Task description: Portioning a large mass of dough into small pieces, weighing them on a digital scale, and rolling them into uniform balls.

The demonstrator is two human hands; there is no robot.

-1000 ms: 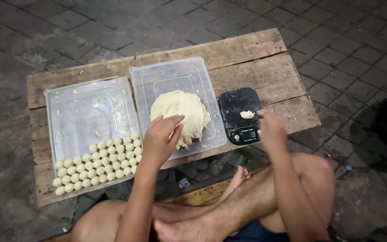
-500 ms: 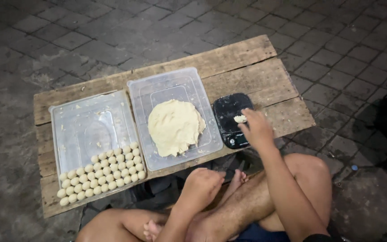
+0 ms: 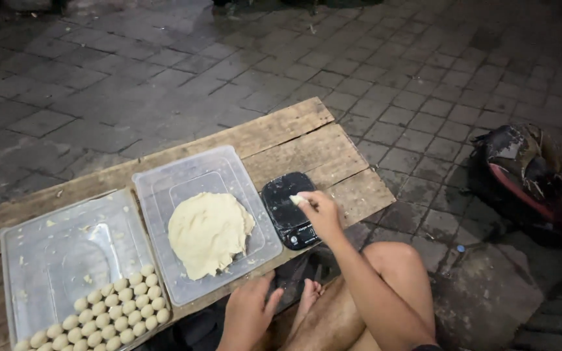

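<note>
My right hand (image 3: 320,211) pinches a small piece of dough (image 3: 296,200) just over a black kitchen scale (image 3: 287,207) on a low wooden board table (image 3: 307,143). A big pale dough mass (image 3: 207,234) lies in a clear plastic tray (image 3: 196,175) left of the scale. My left hand (image 3: 248,313) hangs open and empty below the table's near edge, above my crossed legs. At far left a second clear tray (image 3: 60,253) holds several rows of small dough balls (image 3: 115,309) in its near corner.
The table stands on dark paving stones (image 3: 391,71). A dark bag with a red strap (image 3: 528,169) lies on the ground at the right. My bare knee (image 3: 391,260) and foot (image 3: 310,296) sit close under the table's near edge.
My left hand left the dough mass and dropped below the table edge. My right hand stayed at the scale and now lifts the small dough piece. The view shifted right.
</note>
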